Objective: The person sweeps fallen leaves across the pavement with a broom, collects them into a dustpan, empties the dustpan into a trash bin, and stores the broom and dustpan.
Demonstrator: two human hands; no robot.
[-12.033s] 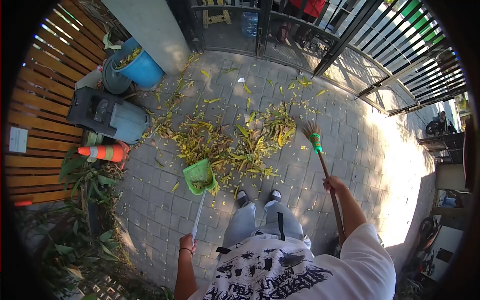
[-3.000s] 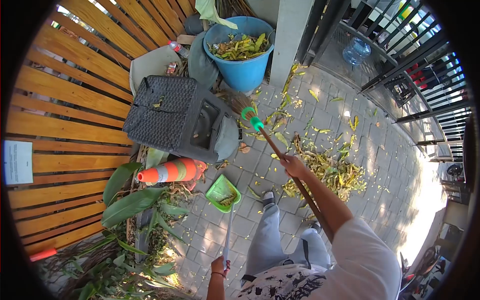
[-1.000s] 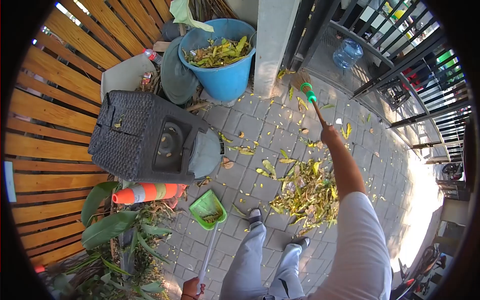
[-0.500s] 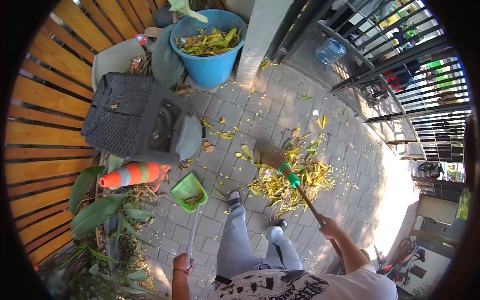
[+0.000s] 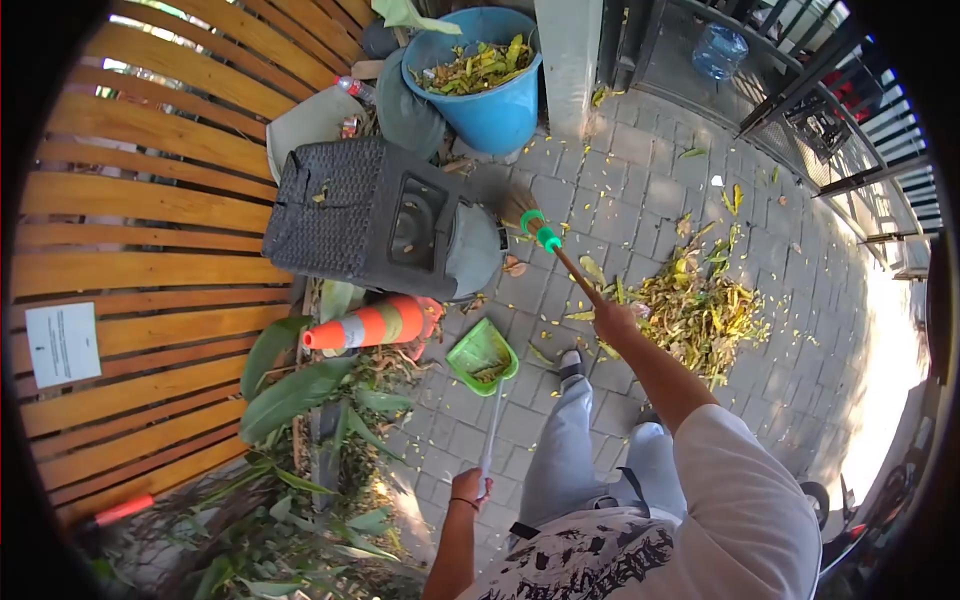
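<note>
My right hand (image 5: 615,325) is wrapped round the wooden handle of a broom (image 5: 575,275) with green bands. Its bristles, blurred, are over the paving beside the grey bin. In my left hand (image 5: 470,486) is the pale handle of a green dustpan (image 5: 482,358), which lies on the pavers in front of my feet with some debris in it. A heap of yellow and green leaves (image 5: 700,310) lies on the ground to the right of the broom handle. Smaller leaves are scattered around it.
A blue tub (image 5: 485,108) of leaves stands by a pale pillar (image 5: 568,70). At left are a dark bin with a textured top (image 5: 335,210), an orange traffic cone (image 5: 375,325), plants (image 5: 300,400) and a slatted wooden fence (image 5: 150,210). A metal gate (image 5: 780,120) borders the upper right.
The broom head has moved left, off the leaf heap to beside the grey bin, my right arm reaching further forward. The view has turned left; my left hand still holds the dustpan.
</note>
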